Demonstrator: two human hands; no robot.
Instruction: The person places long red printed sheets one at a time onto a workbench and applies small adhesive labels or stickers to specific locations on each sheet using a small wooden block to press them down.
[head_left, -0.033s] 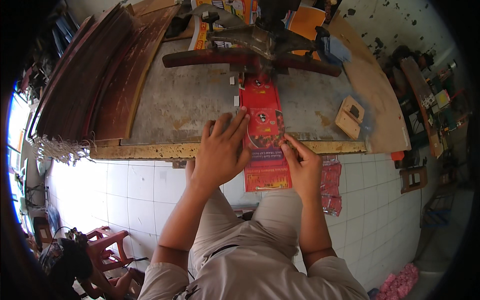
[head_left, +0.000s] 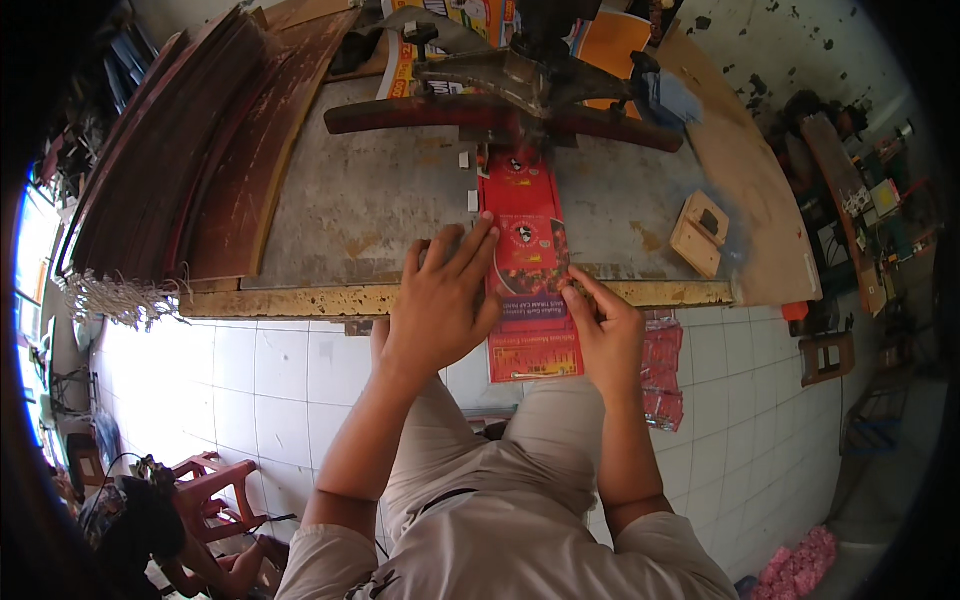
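Note:
A long strip of red printed packaging [head_left: 528, 283] lies flat on the grey worktop. Its far end passes beneath a dark metal machine [head_left: 520, 80], and its near end sticks out past the table's front edge above my lap. My left hand [head_left: 440, 300] rests at the strip's left edge, fingers stretched out, with the fingertips by the printed round emblem. At the right edge, my right hand [head_left: 608, 328] pinches the strip between thumb and forefinger. Two small white blocks [head_left: 473, 201] sit on the worktop just left of the strip.
A tall stack of dark reddish sheets [head_left: 190, 130] stands at the left. Right of the strip lies a small wooden block [head_left: 699, 235] with a cutout. The machine's long crossbar [head_left: 420, 115] spans the back. Red packets [head_left: 661, 370] lie below the table's edge at right.

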